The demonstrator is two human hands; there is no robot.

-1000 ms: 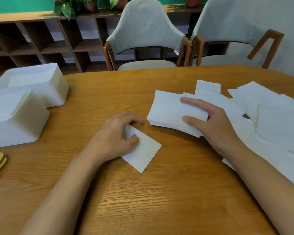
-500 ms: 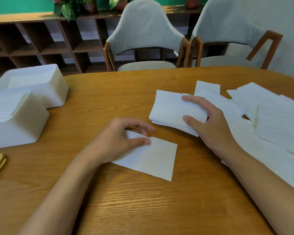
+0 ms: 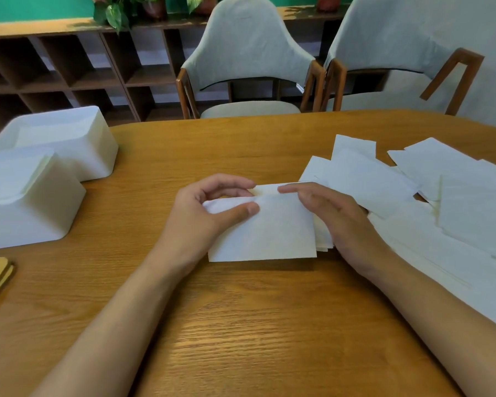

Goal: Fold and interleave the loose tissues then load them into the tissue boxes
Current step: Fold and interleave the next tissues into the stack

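While tissues (image 3: 470,213) litter wood tbl (image 3: 241,325), chairs (image 3: 246,47) & shelving (image 3: 69,70) sit behind

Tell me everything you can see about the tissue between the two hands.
The tissue is a thin white paper sheet, rectangular, slightly creased near its top. It lies low over the wooden table. The left hand pinches its upper left corner; the right hand touches the top edge, thumb hidden. Its right side overlaps a stack of tissues.
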